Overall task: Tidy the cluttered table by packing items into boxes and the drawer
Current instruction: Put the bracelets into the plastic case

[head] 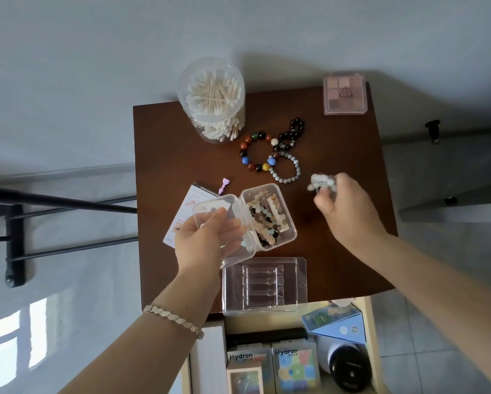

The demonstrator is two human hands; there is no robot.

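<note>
A small clear plastic box (288,231) stands open in the middle of the brown table (338,251), with several bead bracelets inside. My left hand (207,240) holds its hinged clear lid (210,209) up on the left side. My right hand (343,206), to the right of the box, grips a white bead bracelet (321,182) just above the tabletop. Behind the box lie a multicoloured bead bracelet (255,153), a dark bead bracelet (291,135) and a grey-white bead bracelet (285,167), touching one another.
A clear jar of cotton swabs (211,100) stands at the back left, a pink eyeshadow palette (345,93) at the back right. A clear blister tray (264,285) lies at the front edge. A white card (181,217) and a purple clip (224,185) lie left. The open drawer (295,331) below holds boxes.
</note>
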